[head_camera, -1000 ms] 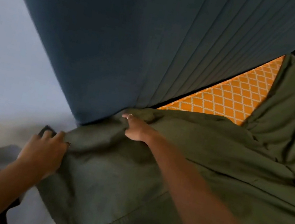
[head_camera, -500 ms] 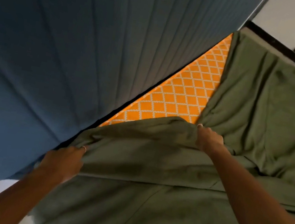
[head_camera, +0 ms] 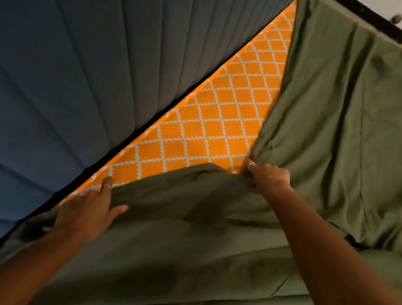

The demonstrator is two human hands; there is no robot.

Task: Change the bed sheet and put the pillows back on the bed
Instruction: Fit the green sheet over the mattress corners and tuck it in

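Observation:
A dark green bed sheet (head_camera: pixel 346 129) lies rumpled over the bed. It leaves bare a wedge of orange mattress (head_camera: pixel 215 128) with a white lattice pattern. My left hand (head_camera: pixel 89 209) rests flat at the sheet's folded edge, its fingers stretched out over the mattress near the headboard. My right hand (head_camera: pixel 268 177) grips a bunched fold of the sheet further right, at the border of the bare wedge. No pillows are in view.
A padded blue headboard (head_camera: pixel 76 63) with vertical channels fills the left and top. At the top right stands a white cabinet front with a round knob (head_camera: pixel 396 18) beside a dark opening.
The view swung right along the headboard. Both hands shifted right along the sheet's edge. The left hand went from gripping the sheet to lying flat, and more orange mattress shows.

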